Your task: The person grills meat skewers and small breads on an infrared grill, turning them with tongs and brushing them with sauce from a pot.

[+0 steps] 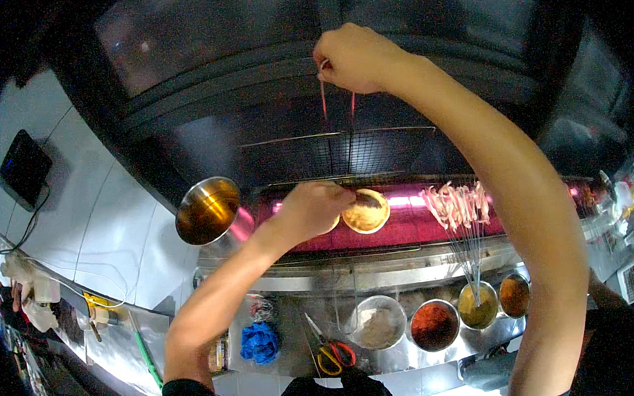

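Observation:
My left hand is over the pink-lit grill, fingertips beside a round, pale-gold bread-like piece. A dark shape lies at the fingertips; whether the hand holds it is unclear. Part of a second round piece shows under this hand. Raised high above the grill, my right hand is closed around something from which two thin reddish strands or prongs hang down. Farther right, skewers with strips of pale meat lie across the grill, their metal rods reaching toward a bowl of greenish-brown powder.
A steel pot stands left of the grill. On the near counter are scissors with red and yellow handles, a blue crumpled cloth or bag, a bowl of whitish powder, red powder and orange-brown powder in bowls.

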Demonstrator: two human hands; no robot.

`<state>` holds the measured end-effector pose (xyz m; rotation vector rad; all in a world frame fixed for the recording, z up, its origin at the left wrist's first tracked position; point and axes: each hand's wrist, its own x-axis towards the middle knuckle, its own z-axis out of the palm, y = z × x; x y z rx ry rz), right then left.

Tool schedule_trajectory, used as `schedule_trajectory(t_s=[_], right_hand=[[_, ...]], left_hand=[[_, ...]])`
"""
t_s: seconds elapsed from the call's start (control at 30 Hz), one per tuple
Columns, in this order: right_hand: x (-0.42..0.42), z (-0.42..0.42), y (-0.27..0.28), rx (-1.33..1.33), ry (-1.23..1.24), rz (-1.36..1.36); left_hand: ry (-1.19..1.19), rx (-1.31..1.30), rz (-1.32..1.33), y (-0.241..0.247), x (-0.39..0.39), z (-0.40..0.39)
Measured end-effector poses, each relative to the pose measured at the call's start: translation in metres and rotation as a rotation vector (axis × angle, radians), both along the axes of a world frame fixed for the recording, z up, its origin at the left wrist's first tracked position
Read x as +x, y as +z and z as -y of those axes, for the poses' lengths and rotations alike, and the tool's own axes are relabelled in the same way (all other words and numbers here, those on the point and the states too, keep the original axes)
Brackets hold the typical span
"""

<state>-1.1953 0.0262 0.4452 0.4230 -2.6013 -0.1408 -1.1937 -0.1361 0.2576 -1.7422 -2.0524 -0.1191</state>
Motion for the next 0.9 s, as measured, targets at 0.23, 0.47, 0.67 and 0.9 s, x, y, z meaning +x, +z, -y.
schedule_trajectory(t_s=[0.23, 0.47, 0.67, 0.9], right_hand=[[0.017, 0.008, -0.003, 0.001, -0.092, 0.051], [0.021, 0.027, -0.006, 0.048, -0.142, 0.016], [0.022, 0.024, -0.008, -0.032, -0.114, 0.017], [0.024, 0.043, -0.009, -0.011, -0.242, -0.008]], left_hand=[[-0.140, 0.064, 0.095, -0.010, 0.017, 0.025], [-0.171, 0.186, 0.223, 0.034, 0.016, 0.082], [-0.073, 0.218, 0.131, 0.119, -0.002, 0.219], [0.183, 0.063, 0.219, 0.064, -0.073, 0.284]])
